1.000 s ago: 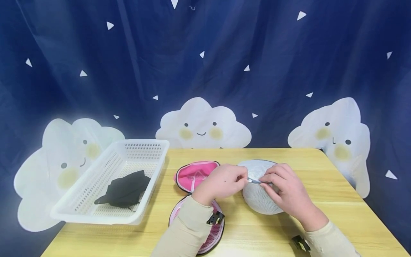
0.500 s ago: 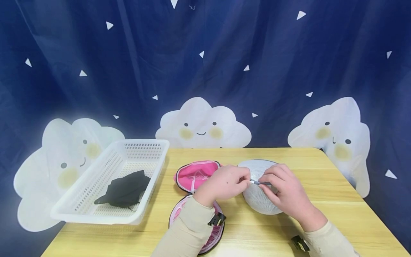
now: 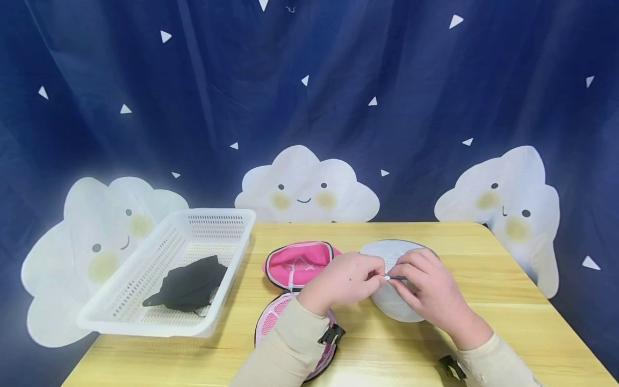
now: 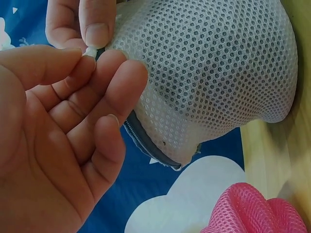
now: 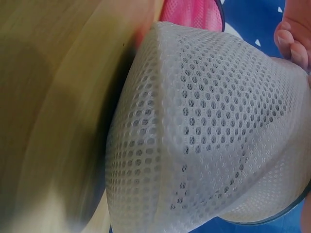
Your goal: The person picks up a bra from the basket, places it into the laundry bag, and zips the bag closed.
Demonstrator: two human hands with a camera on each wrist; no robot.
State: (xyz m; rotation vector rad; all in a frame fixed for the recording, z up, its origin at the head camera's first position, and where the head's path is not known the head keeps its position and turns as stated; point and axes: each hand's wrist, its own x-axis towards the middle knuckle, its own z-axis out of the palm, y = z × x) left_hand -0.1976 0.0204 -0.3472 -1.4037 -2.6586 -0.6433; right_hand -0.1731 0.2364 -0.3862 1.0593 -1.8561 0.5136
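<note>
The round white mesh bag (image 3: 394,303) is on the right half of the wooden surface (image 3: 498,279), nearer to its far edge, between the two hands. The grip of the left hand (image 3: 350,277) pinches a small white zipper pull (image 4: 91,51); the grip of the right hand (image 3: 427,287) holds the dark grey-blue zipper band (image 4: 146,144) just beside it. I judge that the pull may slip away, because it is so small and only fingertips keep it. If the right grip becomes loose, the band can bend and the zipper may jam, or bite the soft mesh. Toward the middle, a pink mesh bag with black rim (image 3: 280,263) lies spread apart; the beige left sleeve (image 3: 290,344) is over it and could drag it. At the left edge stands a white plastic rectangular basket (image 3: 145,329) with a black cloth (image 3: 191,285) inside.
</note>
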